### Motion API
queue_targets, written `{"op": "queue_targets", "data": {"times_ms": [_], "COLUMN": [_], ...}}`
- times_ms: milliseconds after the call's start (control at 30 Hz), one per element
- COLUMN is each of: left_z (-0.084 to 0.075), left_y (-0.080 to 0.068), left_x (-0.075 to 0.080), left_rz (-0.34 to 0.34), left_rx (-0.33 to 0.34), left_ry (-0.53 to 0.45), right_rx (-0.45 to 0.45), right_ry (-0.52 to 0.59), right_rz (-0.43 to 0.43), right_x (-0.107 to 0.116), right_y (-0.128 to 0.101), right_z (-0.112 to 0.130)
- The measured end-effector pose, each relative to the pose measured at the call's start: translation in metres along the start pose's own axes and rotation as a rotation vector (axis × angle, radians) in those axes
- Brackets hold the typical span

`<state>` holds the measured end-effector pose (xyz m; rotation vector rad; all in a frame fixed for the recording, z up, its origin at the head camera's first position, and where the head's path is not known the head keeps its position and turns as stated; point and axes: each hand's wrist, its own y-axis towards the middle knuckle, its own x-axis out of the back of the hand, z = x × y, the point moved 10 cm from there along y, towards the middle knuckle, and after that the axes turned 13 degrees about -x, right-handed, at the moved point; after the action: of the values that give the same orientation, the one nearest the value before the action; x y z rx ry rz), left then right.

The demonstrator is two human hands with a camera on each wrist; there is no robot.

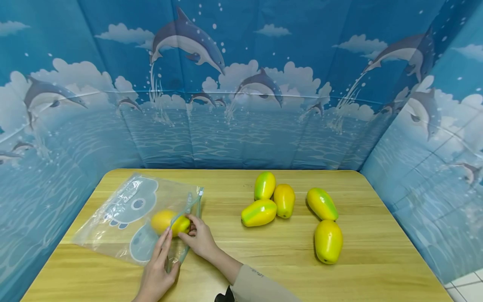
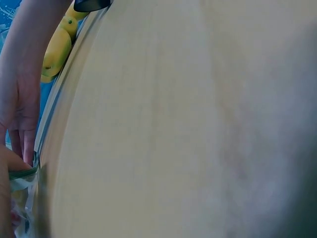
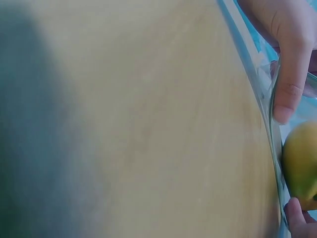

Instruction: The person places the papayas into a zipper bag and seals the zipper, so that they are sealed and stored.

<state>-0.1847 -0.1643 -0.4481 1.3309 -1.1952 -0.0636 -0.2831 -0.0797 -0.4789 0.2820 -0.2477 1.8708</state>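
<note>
In the head view, the left hand [image 1: 156, 268] lies at the open edge of a clear plastic zip bag printed with pale blue cartoon figures [image 1: 128, 214], its fingers nearly straight and laid along the bag's mouth, pressing it to the wooden surface [image 1: 264, 260]. The right hand [image 1: 200, 237] has its fingers curled against the end of a yellow-green plastic mango [image 1: 170, 222], which sits just inside the bag's mouth. To the right on the surface lie five more yellow-green mangoes: three touching in a cluster [image 1: 269, 201] and two more [image 1: 324, 222] a little apart from them. In the left wrist view, mostly blurred surface shows; the bag's edge [image 2: 25, 173] is pinched between fingertips at the lower left, and the other forearm crosses above. In the right wrist view, a finger of the left hand [image 3: 290, 79] rests on the bag's rim [image 3: 257, 84], the mango [image 3: 299, 163] shows at the right edge, and a fingertip of the right hand [image 3: 297, 220] touches the mango from below.
</note>
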Motion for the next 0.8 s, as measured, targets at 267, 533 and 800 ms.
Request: {"op": "queue_targets", "data": {"times_ms": [267, 533, 800], "left_z": [-0.0002, 0.0008, 0.0026], "left_y": [0.0, -0.0014, -0.0019], "left_x": [-0.0006, -0.0011, -0.0009], "left_rz": [-0.005, -0.004, 0.001], "left_rx": [-0.005, 0.007, 0.031], "left_ry": [-0.012, -0.022, -0.013], "right_rx": [-0.065, -0.074, -0.102], "right_ry": [0.076, 0.064, 0.084], "right_rz": [-0.035, -0.06, -0.022], "right_x": [0.0013, 0.0013, 0.0021], "right_y": [0.005, 0.0081, 0.0048], "right_z": [-0.0072, -0.0096, -0.0077]}}
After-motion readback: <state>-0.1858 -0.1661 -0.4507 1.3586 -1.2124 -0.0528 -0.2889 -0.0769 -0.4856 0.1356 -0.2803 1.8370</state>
